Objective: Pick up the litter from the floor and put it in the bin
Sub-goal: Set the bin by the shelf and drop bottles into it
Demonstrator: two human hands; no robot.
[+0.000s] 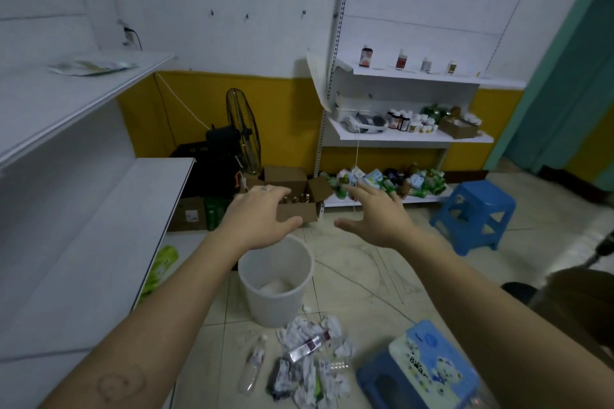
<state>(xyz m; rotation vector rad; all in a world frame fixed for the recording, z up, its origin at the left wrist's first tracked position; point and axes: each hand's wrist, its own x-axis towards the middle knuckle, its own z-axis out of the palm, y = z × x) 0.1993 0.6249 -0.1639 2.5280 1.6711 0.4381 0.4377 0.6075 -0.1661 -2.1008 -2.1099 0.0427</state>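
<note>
Head view shows a tiled floor (382, 276) with a white bin (265, 309) near its left edge, by the shelving (99, 226). Crumpled paper litter (309, 365) lies just beside the bin. Both hands, left hand (262, 219) and right hand (378, 219), hover above with fingers spread, holding nothing. A plastic bottle (254, 367) lies left of the litter.

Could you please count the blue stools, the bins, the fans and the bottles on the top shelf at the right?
Blue stools: 2
Bin: 1
Fan: 1
Bottles on the top shelf: 4
Total: 8
</note>
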